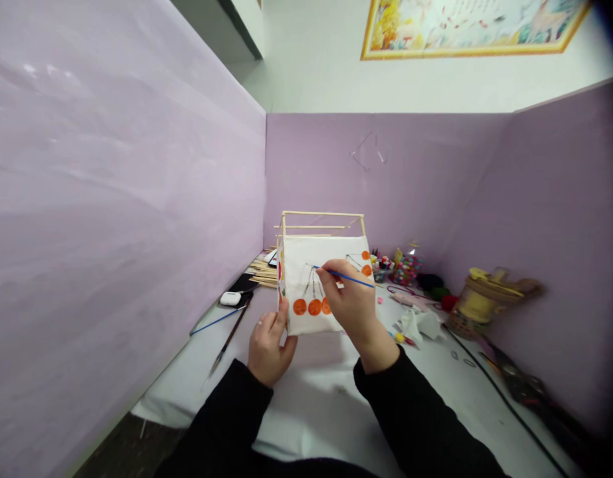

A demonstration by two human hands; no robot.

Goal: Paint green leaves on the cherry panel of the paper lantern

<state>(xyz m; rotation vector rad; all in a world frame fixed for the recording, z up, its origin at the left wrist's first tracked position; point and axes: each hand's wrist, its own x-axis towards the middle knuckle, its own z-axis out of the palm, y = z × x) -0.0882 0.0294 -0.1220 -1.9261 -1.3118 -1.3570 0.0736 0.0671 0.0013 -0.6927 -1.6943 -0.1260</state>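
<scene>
A box-shaped frame of thin wooden sticks [323, 214] stands on the table, its near side covered by a white sheet [306, 249]. Orange discs [299, 307] and thin dark lines are painted on the sheet. My left hand [267, 345] grips the frame's lower left corner, thumb at the front edge. In my right hand [350, 299], pinched near its tip, is a thin blue paintbrush [353, 278]. The brush tip is at the upper ends of the dark lines; whether it touches cannot be made out. My right hand hides part of the sheet.
Left of the frame lie a larger brush [230, 337], another blue brush [216, 320], a white earbud case [230, 299] and loose sticks [264, 273]. To the right are a jar of coloured balls [406, 269], crumpled tissue [420, 324], a yellow basket-like container [478, 302] and dark pliers-like tools [518, 378].
</scene>
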